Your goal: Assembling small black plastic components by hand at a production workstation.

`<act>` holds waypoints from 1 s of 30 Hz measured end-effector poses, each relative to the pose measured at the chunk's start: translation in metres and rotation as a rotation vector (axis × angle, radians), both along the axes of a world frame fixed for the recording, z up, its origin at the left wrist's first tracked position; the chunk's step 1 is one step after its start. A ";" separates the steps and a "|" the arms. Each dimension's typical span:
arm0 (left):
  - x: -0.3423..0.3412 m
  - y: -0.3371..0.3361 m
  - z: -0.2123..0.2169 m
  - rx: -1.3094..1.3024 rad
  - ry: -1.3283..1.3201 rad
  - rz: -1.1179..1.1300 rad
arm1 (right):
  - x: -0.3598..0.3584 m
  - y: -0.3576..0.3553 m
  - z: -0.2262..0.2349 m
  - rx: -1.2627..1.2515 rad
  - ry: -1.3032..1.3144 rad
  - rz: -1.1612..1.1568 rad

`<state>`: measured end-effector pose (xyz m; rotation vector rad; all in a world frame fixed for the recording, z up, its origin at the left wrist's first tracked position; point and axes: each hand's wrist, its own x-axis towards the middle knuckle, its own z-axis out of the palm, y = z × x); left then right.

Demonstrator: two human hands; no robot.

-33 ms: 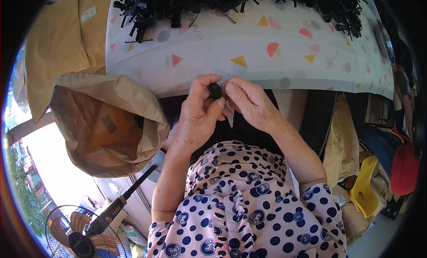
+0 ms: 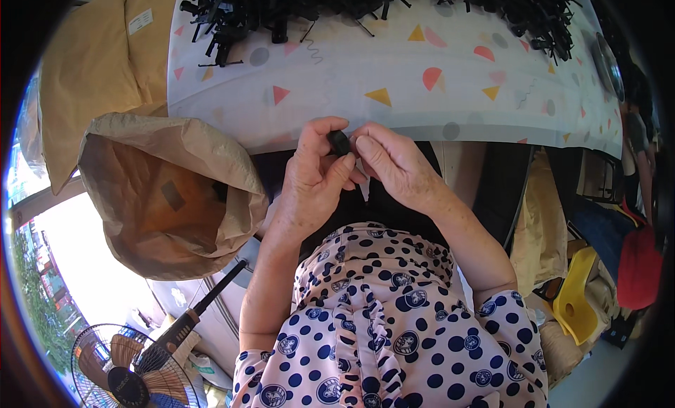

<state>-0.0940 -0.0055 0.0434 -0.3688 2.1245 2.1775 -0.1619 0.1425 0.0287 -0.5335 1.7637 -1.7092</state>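
My left hand (image 2: pixel 318 176) pinches a small black plastic piece (image 2: pixel 339 143) between thumb and fingers, just off the table's near edge. Close against it, my right hand (image 2: pixel 394 160) is closed too, thumb pressed to the forefinger at the piece's right side. Whatever lies in the right fingertips is hidden or too small to make out. At the table's far side lies a big heap of black plastic parts (image 2: pixel 278 11) with thin stems.
A patterned cloth covers the table (image 2: pixel 327 78). An open brown paper sack (image 2: pixel 119 148) gapes left of my hands, with more brown sacks (image 2: pixel 84 70) behind it. At lower left stands a fan (image 2: pixel 126 380); a yellow plastic object (image 2: pixel 578 295) sits at right.
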 end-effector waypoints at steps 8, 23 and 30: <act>-0.002 -0.004 0.000 -0.063 -0.006 -0.017 | -0.001 -0.003 0.007 0.093 0.166 0.046; -0.004 -0.002 0.013 -0.628 0.010 0.020 | -0.006 -0.011 0.002 0.057 0.222 0.012; 0.045 -0.074 0.030 -0.580 0.063 0.488 | -0.088 0.041 -0.004 0.121 0.505 -0.508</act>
